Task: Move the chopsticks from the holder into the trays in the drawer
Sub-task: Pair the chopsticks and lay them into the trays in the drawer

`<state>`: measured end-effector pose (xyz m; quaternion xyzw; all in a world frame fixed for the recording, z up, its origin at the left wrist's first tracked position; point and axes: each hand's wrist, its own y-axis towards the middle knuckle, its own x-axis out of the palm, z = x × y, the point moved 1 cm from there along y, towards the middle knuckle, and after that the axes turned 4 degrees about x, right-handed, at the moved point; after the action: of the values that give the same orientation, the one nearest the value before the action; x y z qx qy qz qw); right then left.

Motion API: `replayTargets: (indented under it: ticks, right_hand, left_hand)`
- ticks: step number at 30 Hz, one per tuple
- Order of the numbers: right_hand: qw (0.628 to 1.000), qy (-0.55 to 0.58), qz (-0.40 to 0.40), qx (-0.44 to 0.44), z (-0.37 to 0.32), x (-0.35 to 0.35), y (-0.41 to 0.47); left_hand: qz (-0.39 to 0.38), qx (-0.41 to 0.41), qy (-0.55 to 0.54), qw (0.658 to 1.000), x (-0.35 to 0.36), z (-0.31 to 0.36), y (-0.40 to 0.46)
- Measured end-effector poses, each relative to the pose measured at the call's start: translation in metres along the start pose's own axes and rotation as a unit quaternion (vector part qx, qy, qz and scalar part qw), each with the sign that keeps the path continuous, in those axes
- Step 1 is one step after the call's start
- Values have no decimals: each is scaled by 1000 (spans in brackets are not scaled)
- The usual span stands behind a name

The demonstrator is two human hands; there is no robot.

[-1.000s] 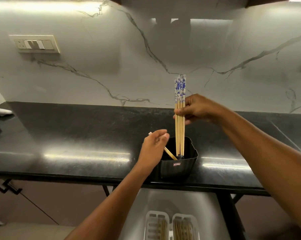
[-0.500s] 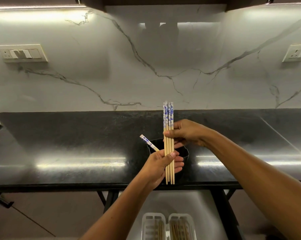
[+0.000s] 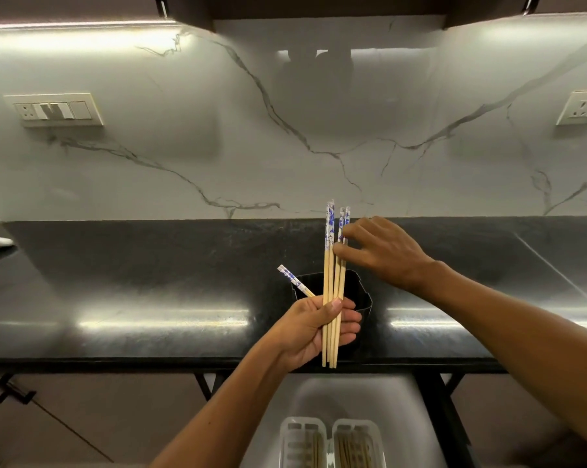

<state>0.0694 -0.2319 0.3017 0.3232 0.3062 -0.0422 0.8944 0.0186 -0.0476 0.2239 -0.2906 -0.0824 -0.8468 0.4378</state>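
Note:
My left hand (image 3: 314, 327) grips the lower part of a bundle of wooden chopsticks (image 3: 332, 275) with blue-and-white tops, held upright in front of the black holder (image 3: 361, 292) on the counter. One more chopstick (image 3: 293, 280) slants out to the left from that hand. My right hand (image 3: 383, 251) pinches the upper part of the bundle's right-hand sticks between thumb and fingers. Two white trays, the left tray (image 3: 302, 440) and the right tray (image 3: 356, 440), lie in the open drawer below, each with chopsticks inside.
The black stone counter (image 3: 150, 282) runs left to right with a marble wall behind it. A switch plate (image 3: 54, 109) and a socket (image 3: 582, 108) are on the wall. The open drawer (image 3: 403, 417) is pale grey, below the counter's front edge (image 3: 116, 361).
The bundle came up out of the holder and toward me. My left hand took hold of its lower part. My right hand's fingers have shifted to pinch the right-hand sticks near the top.

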Motion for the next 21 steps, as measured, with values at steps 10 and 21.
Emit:
replayTargets:
  ticks: [10, 21]
  right_hand:
    - [996, -19, -71, -58, 7, -4, 1]
    - [745, 372, -226, 505, 15, -10, -6]
  left_hand:
    - [-13, -40, -58, 997, 3, 7, -5]
    - [158, 78, -12, 984, -13, 5, 12]
